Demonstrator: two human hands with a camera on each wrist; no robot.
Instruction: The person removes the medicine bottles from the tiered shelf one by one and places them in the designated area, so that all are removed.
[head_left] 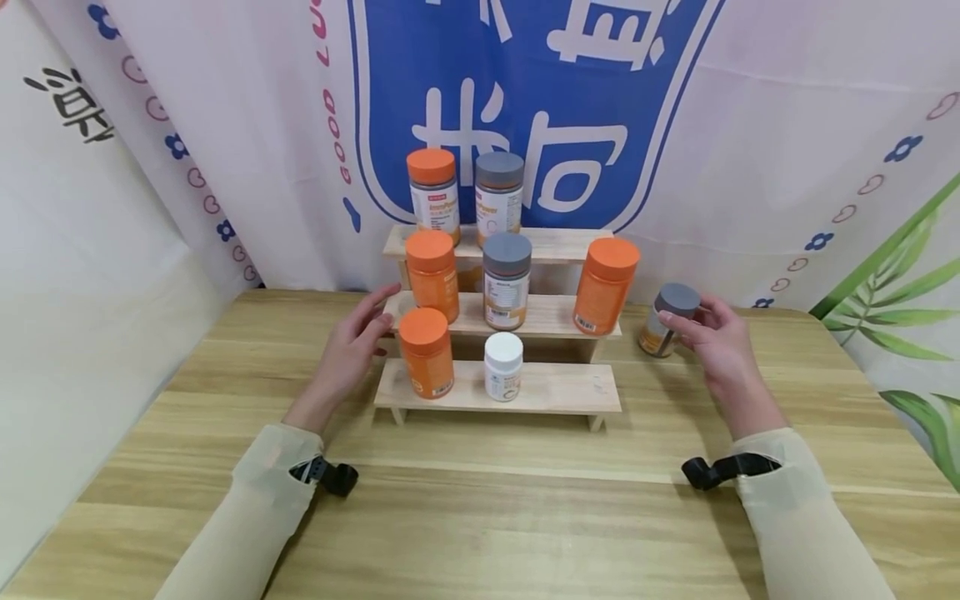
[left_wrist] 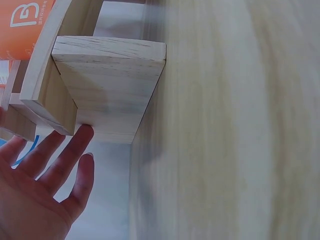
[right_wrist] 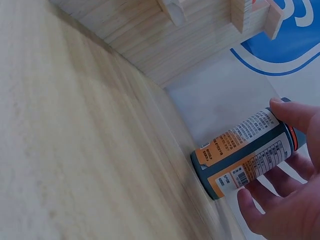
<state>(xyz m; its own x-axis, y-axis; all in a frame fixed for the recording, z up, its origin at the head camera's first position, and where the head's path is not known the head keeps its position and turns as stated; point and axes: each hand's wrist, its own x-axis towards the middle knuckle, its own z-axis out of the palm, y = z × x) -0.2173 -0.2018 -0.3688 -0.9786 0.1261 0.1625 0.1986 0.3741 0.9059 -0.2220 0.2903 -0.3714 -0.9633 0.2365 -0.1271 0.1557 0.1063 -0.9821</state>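
Note:
My right hand (head_left: 723,354) grips a grey-lidded bottle (head_left: 667,321) at the right of the wooden shelf; in the right wrist view the thumb and fingers are round the upper part of the bottle (right_wrist: 245,152), which stands at the table surface. My left hand (head_left: 348,350) is at the shelf's left side with fingers spread and slightly bent. In the left wrist view that hand (left_wrist: 45,185) has its fingertips at the end of the wooden shelf (left_wrist: 107,50), holding no bottle.
The three-step shelf (head_left: 555,387) bears an orange bottle (head_left: 427,354) and a white bottle (head_left: 503,367) on the bottom step, an orange-lidded, a grey-lidded and another orange bottle (head_left: 606,287) on the middle, and two bottles on top. A printed curtain (head_left: 292,167) hangs behind.

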